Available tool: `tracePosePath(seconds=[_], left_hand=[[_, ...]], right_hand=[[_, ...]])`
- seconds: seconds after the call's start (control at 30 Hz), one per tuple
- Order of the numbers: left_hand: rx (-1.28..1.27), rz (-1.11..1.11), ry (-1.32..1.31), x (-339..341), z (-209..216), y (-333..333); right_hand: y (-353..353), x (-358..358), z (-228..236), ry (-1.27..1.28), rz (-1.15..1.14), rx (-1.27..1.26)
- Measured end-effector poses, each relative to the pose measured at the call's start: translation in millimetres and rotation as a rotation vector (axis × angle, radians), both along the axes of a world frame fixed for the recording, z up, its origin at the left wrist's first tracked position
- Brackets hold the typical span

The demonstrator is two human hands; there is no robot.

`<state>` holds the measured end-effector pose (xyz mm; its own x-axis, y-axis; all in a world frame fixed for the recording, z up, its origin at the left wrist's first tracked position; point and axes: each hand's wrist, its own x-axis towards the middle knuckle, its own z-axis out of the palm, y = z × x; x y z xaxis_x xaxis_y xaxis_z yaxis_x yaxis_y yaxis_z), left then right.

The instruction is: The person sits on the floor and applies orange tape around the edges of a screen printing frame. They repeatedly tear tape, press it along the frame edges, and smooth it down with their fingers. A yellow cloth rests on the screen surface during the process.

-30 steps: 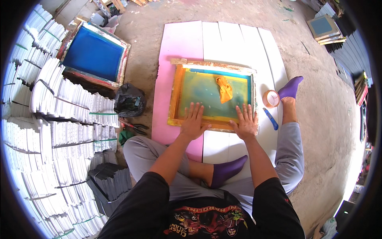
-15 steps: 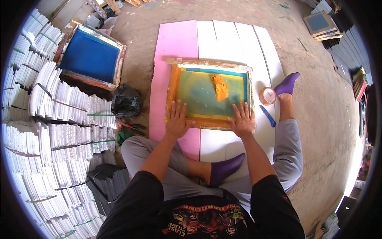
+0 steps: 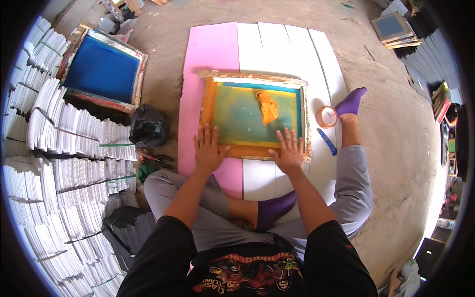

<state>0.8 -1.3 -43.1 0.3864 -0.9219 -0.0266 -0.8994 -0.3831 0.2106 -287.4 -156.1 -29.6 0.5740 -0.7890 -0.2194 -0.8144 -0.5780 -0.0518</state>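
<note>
A wooden screen-printing frame [image 3: 209,106] with yellow-green mesh and a blue border lies flat before me. My left hand [image 3: 210,151] rests palm down on its near left corner, fingers spread. On the near right part of the frame lies my right hand [image 3: 288,152], also flat with its fingers apart. Neither hand holds anything. A crumpled orange cloth [image 3: 267,107] sits on the mesh, beyond my right fingertips. Right of the frame are a roll of brown tape [image 3: 321,119] and a blue cutter knife [image 3: 327,141].
Pink and white boards [image 3: 213,49] lie beneath the frame. Strapped stacks of white sheets [image 3: 74,123] line the left, with a black plastic bag [image 3: 148,126] beside them. Another frame with blue mesh [image 3: 101,69] leans at far left. Small frames [image 3: 391,28] are stacked far right.
The whole scene has shifted a little to the left in view. My right hand has slid slightly left along the frame's near edge. The cloth stays in place on the mesh.
</note>
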Motion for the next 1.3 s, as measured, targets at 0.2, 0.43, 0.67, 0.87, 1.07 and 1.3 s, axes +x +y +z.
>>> tracePosePath(seconds=[0.2,0.43,0.67,0.87,1.07,1.3], left_hand=[[0.012,0.01,-0.01,-1,1,-1],[0.031,0.014,-0.014,1,5,0],[0.046,0.013,0.005,0,6,-2],[0.049,0.023,0.02,1,9,0],[0.068,0.021,0.022,1,10,1],[0.074,0.024,0.036,1,10,0]], right_hand=[[15,8,0,-0.053,-0.013,0.003],[35,7,-2,-0.208,0.167,-0.007],[18,-60,10,-0.208,0.075,0.111],[-13,-67,49,0.034,0.136,0.084],[-27,-58,52,0.101,0.149,0.045],[-25,-58,49,0.078,0.161,0.032]])
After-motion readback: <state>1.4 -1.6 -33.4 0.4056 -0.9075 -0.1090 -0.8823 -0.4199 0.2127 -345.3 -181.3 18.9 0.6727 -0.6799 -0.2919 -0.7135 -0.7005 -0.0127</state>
